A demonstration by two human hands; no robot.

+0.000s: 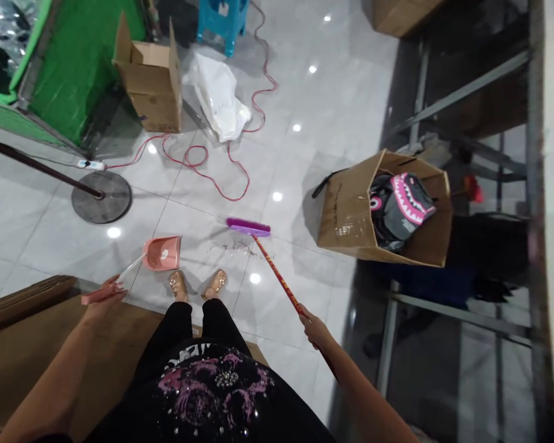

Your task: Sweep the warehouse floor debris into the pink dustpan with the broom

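At the bottom of the frame are the person's black shirt (pixel 216 394) with a pink pattern, the black trousers, and two feet in sandals (pixel 216 283). The left hand (pixel 107 293), at the lower left, is closed around the pink grip of a dustpan (pixel 162 253). The pan of it is just beside the left foot, with its open side toward the right of the frame; whether its edge touches the floor (pixel 295 178), I cannot tell. The right hand (pixel 314 329), right of the lower centre, is wrapped around the red patterned handle of a broom (pixel 279 278). This handle goes slantwise up to the purple head, which is near the middle of the frame. Small dark debris (pixel 237 247) lies scattered between the broom head and the feet.

Farther, on the right, a tilted cardboard box (pixel 344 215) holds a black and pink bag (pixel 404 206). On the left stands a round metal base (pixel 101 206) with a pole. Beyond, a red cable (pixel 233 199) curls across the floor, near a white plastic bag (pixel 221 101) and an open carton (pixel 154 107). At the top is a blue stool (pixel 221 21).
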